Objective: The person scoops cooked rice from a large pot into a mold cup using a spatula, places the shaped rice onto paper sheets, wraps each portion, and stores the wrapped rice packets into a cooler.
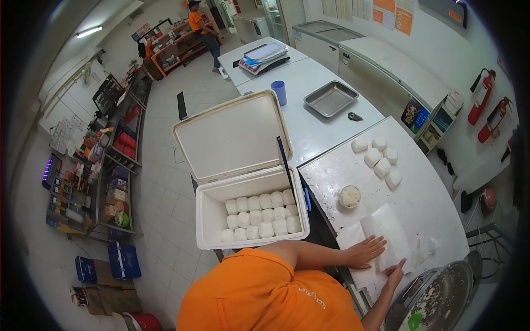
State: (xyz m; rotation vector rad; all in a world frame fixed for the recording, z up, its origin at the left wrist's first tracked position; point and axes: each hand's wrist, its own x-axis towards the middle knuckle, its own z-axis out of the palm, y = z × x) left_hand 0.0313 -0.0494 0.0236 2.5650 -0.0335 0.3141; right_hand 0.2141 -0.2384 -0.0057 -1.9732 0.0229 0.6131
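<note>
My left hand (367,252) lies flat on white paper sheets (385,229) at the near part of the table, its fingers stretched out. At the lower right edge of the same paper is my right hand (394,272), with thumb and fingers apart. Just beyond the sheets stands a round tub (349,197) filled with white, crumbly food. Several white wrapped bundles (377,158) sit together farther up the table. Beside my right arm, a large metal pan (441,295) holds more white crumbs and a green utensil (414,321).
On my left, an open white cooler (251,243) contains rows of white bundles. A metal tray (331,99), a blue cup (279,92) and a tape dispenser (355,117) rest on the far table. Another person (202,33) in orange stands at the back.
</note>
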